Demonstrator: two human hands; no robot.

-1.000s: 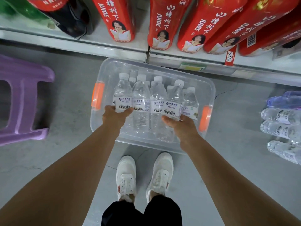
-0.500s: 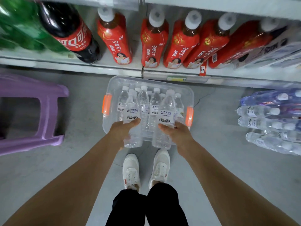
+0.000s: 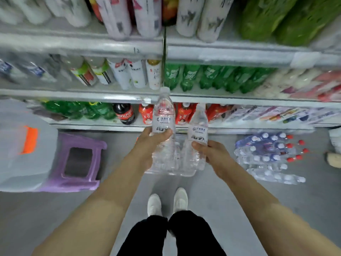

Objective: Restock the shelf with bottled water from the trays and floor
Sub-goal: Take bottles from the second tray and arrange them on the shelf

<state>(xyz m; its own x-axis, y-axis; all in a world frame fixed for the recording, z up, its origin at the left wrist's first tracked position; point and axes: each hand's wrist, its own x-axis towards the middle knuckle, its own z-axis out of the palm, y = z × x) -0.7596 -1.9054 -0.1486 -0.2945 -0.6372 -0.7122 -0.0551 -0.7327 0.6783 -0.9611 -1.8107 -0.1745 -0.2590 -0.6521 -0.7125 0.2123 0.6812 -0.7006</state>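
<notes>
My left hand (image 3: 149,143) curls round a clear, ribbed plastic water bottle (image 3: 163,115), thumb across its white label. My right hand (image 3: 212,154) grips a second bottle (image 3: 198,126) just beside it, a little nearer. Both caps point toward the grey metal shelf (image 3: 92,96). Shrink-wrapped packs of water (image 3: 267,154) lie on the smooth grey floor (image 3: 36,209) at right. A square purple plastic stool (image 3: 79,163) sits left.

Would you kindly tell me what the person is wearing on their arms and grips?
Nothing: both forearms are bare, no sleeves in view. The left grip and right grip have no gloves, and no watch, band or ring is visible.
</notes>
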